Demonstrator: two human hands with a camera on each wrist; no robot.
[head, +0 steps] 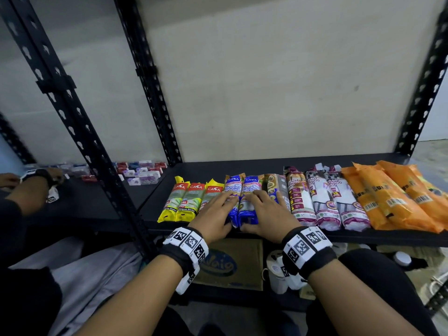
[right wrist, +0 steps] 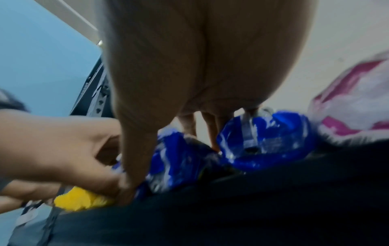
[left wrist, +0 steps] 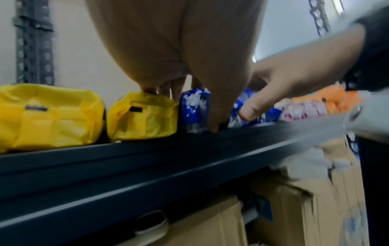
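Two blue "Singlet Handle" bag packs lie side by side on a black shelf [head: 218, 169]. My left hand [head: 225, 209] lies over the left blue pack [head: 233, 187], thumb at its near end and fingers down its far side by a yellow pack. In the left wrist view that left blue pack [left wrist: 194, 108] sits between my thumb and fingers. My right hand [head: 257, 209] holds the right blue pack [head: 251, 187] the same way. In the right wrist view its fingers reach down between this pack [right wrist: 174, 158] and another blue-ended pack [right wrist: 263, 141].
Three yellow packs [head: 181, 200] lie left of the blue ones. White-and-maroon drawstring packs [head: 322, 197] and orange packs [head: 388, 197] lie to the right. A black slotted post [head: 80, 132] stands at left. Beyond it, another person's hand [head: 38, 180] is near small boxes [head: 140, 170]. A cardboard box [head: 230, 263] sits below.
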